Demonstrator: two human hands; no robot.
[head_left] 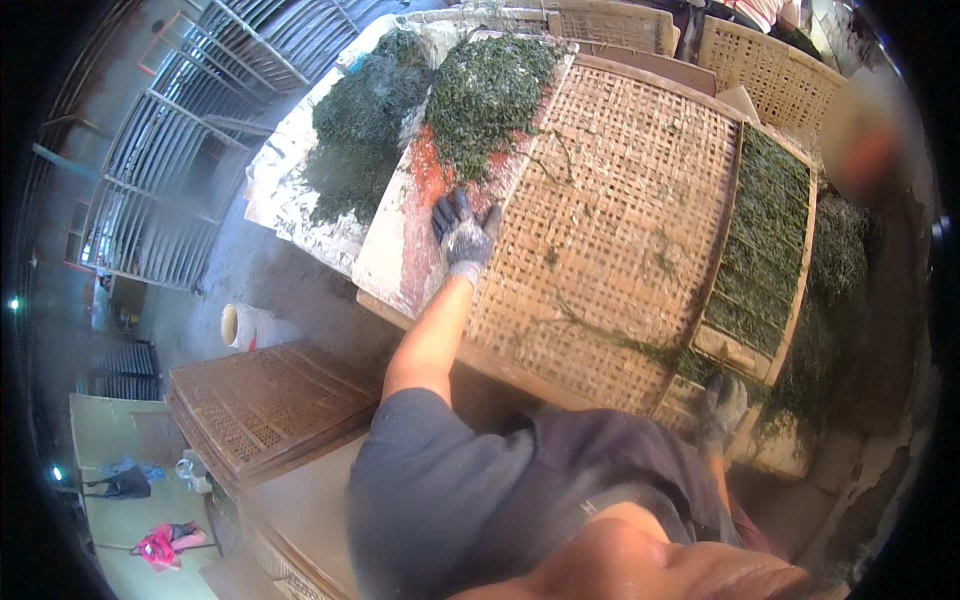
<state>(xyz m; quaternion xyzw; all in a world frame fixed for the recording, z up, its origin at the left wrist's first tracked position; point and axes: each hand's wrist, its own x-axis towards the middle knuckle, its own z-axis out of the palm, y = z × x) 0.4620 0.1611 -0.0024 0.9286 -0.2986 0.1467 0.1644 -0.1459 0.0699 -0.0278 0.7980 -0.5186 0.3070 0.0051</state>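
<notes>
Head view, upper middle: long, stringy green heap [488, 95] narrows down toward the nearer, grey-gloved left hand [464, 238], thumb and fingers apart.

the person's left arm [435, 335] stretches forward, bare below the upper arm. the left hand [465, 232], in a stained grey glove, shows its back, thumb [492, 217] apart from the fingers. the gloved right hand [724, 402] is lower, nearer the body, its finger pose unclear.
</notes>
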